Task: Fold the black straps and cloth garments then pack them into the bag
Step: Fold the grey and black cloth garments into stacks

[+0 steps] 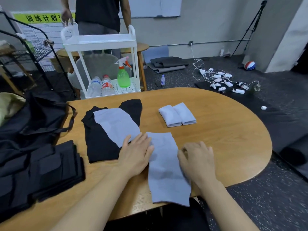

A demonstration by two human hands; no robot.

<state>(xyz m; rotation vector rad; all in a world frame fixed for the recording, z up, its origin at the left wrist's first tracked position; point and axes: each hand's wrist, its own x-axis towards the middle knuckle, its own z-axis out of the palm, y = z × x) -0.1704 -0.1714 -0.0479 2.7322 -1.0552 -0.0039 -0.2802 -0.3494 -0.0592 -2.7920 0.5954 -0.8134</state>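
Left hand [135,155] lies flat, fingers straight, on a long grey cloth garment [166,169] on the oval wooden worktop [225,130]. Right hand [197,161] presses its edge, fingers curled; its grip cannot be told

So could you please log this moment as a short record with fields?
surface: wooden table
left hand: flat, fingers on the grey cloth's left edge
right hand: fingers curled at its right edge
grey cloth: long piece, near end overhanging the table
folded: two light pieces side by side
unfolded: grey piece on black garment
bag: black, far left
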